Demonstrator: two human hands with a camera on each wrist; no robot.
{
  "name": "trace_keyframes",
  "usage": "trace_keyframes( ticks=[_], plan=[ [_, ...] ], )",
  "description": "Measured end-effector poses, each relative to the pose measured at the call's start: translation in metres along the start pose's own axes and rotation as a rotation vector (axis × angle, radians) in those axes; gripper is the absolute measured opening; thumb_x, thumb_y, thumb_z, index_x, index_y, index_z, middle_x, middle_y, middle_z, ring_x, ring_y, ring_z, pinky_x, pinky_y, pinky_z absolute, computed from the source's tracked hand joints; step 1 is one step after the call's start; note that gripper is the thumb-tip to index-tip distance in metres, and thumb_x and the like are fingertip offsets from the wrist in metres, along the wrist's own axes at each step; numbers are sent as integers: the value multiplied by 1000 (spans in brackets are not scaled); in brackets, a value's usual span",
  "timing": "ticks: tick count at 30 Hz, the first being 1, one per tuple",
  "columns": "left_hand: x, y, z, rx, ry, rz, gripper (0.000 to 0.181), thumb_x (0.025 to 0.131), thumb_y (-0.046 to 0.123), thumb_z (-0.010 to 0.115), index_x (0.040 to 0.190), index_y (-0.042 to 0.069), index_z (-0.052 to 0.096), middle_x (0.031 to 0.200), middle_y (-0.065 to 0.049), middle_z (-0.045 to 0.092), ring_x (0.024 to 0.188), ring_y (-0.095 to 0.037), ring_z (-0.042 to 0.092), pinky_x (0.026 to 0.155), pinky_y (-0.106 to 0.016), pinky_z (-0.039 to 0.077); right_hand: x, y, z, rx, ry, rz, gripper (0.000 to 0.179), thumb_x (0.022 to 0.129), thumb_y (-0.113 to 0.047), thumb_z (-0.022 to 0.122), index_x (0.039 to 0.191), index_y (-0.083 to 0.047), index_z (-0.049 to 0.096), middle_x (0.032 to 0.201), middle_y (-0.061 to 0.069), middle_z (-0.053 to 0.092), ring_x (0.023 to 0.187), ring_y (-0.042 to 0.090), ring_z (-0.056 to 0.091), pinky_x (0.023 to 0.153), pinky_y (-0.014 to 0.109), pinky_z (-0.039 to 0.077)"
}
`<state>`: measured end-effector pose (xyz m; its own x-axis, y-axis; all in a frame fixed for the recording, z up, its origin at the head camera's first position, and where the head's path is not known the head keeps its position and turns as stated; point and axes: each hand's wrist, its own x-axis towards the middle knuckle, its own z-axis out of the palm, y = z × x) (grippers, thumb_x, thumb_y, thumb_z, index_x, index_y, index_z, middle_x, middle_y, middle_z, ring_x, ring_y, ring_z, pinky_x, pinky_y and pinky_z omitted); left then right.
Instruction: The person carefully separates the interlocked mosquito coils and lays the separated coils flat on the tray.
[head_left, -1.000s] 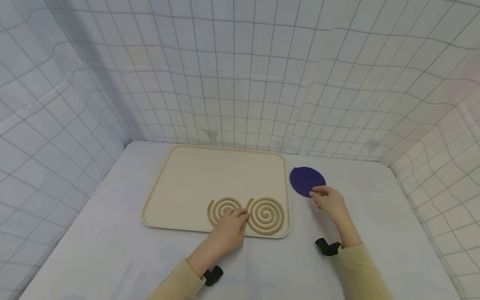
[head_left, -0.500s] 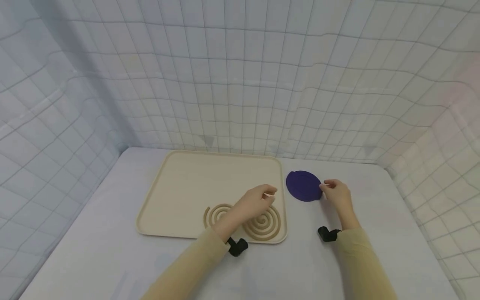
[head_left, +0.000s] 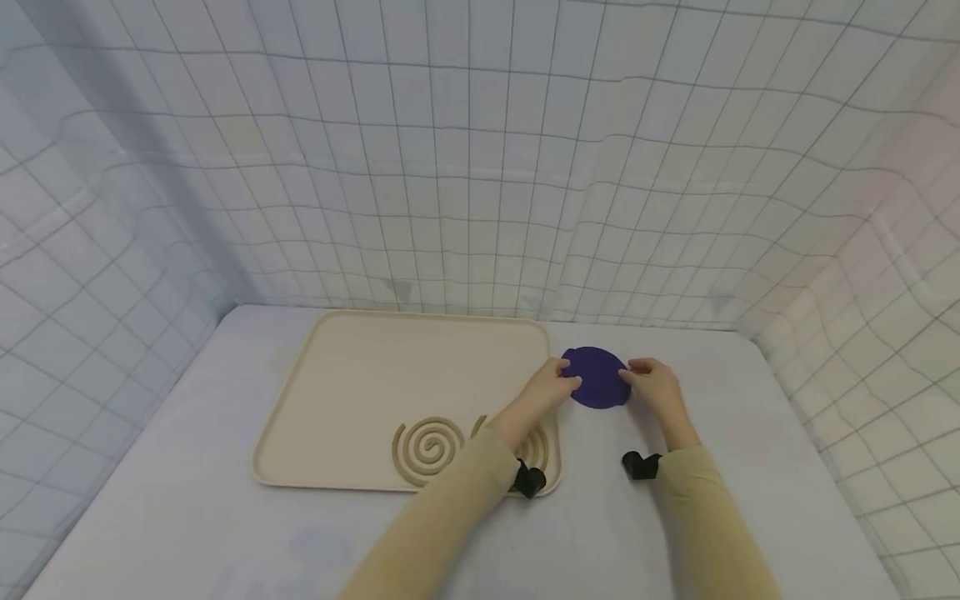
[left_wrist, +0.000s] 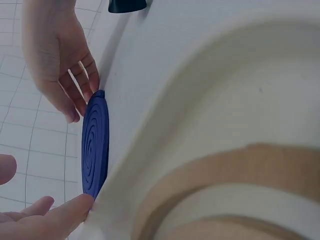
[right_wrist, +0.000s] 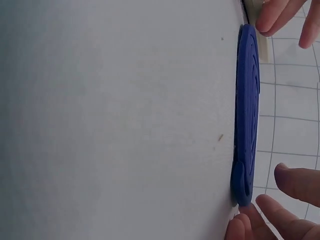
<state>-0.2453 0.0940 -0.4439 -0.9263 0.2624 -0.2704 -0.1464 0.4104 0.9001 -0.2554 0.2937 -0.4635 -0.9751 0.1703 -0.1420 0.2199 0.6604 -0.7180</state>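
Note:
A round, dark blue, tightly wound mosquito coil (head_left: 597, 378) lies on the white table to the right of the tray. At its left edge is my left hand (head_left: 546, 389), thumb and fingers parted; in the left wrist view a fingertip (left_wrist: 80, 206) meets the coil's rim. My right hand (head_left: 658, 392) is at the opposite edge, its fingertips (right_wrist: 250, 212) touching or nearly touching the rim while the thumb stays apart. Two beige spiral coils rest on the tray: the left coil (head_left: 430, 446) shows mostly, the right coil (head_left: 536, 450) is largely behind my left forearm.
A shallow cream tray (head_left: 405, 367) with a raised rim takes up the left and middle of the table (head_left: 172, 517). White grid-patterned cloth (head_left: 480, 167) hangs at the back and both sides. Dark wrist cameras (head_left: 640, 466) are strapped under both wrists.
My left hand has left the beige coils and moved right, over the tray edge, to the blue coil. My right hand has shifted slightly along the blue coil's right edge.

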Motion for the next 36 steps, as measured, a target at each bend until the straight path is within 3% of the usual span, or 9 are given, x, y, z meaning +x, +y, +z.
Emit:
trace_keyframes(
  ticks=[5, 10, 17, 20, 26, 29, 32, 36],
  plan=[
    [6, 7, 10, -18, 31, -81, 56, 99, 26, 55, 148, 5, 40, 152, -19, 41, 140, -36, 40, 114, -49, 36, 4, -1, 4, 8, -32, -1, 52, 98, -22, 58, 138, 9, 47, 140, 29, 51, 129, 43, 50, 109, 50, 41],
    [8, 11, 16, -77, 76, -155, 59, 95, 23, 58, 147, 1, 41, 151, -20, 42, 142, -35, 38, 116, -46, 34, 4, -2, 5, 22, -46, 6, 51, 97, -21, 58, 138, 9, 47, 140, 30, 51, 129, 44, 49, 109, 51, 41],
    [7, 8, 15, -135, 134, -161, 53, 95, 21, 57, 143, 1, 47, 147, -18, 48, 137, -33, 44, 113, -44, 38, 3, 6, 2, 100, -19, 104, 47, 96, -18, 59, 135, 7, 53, 143, 30, 47, 137, 43, 39, 115, 50, 33],
    [8, 4, 13, -202, 152, -155, 50, 95, 18, 57, 141, 2, 49, 145, -18, 50, 132, -32, 49, 108, -42, 44, 2, 9, 0, 157, -18, 133, 47, 96, -16, 60, 136, 7, 52, 145, 29, 45, 140, 42, 36, 117, 49, 31],
    [5, -2, 7, -369, 115, -144, 46, 97, 12, 56, 140, -1, 48, 141, -21, 52, 123, -30, 57, 99, -36, 52, -7, 11, -7, 405, -68, 166, 54, 98, -15, 58, 145, 6, 41, 152, 27, 37, 142, 31, 37, 118, 40, 31],
    [3, -5, 4, -394, 95, -126, 45, 96, 9, 57, 138, -4, 49, 135, -22, 56, 108, -25, 64, 95, -33, 54, -15, 8, -11, 543, -97, 179, 57, 98, -14, 58, 148, 5, 37, 151, 22, 41, 125, 14, 54, 110, 27, 41],
    [0, -9, 1, -373, 74, -93, 44, 94, 4, 59, 136, -7, 51, 125, -21, 62, 87, -15, 62, 84, -25, 55, -23, 4, -14, 642, -120, 181, 58, 98, -12, 59, 149, 3, 36, 138, 12, 54, 100, -5, 59, 94, 13, 48],
    [-4, -16, -5, -300, 49, -24, 42, 93, -1, 57, 134, -10, 53, 117, -22, 66, 75, -8, 53, 71, -17, 49, -33, -2, -14, 711, -150, 164, 59, 98, -11, 59, 149, 3, 34, 141, 12, 51, 91, -10, 59, 85, 8, 49]
  ],
)
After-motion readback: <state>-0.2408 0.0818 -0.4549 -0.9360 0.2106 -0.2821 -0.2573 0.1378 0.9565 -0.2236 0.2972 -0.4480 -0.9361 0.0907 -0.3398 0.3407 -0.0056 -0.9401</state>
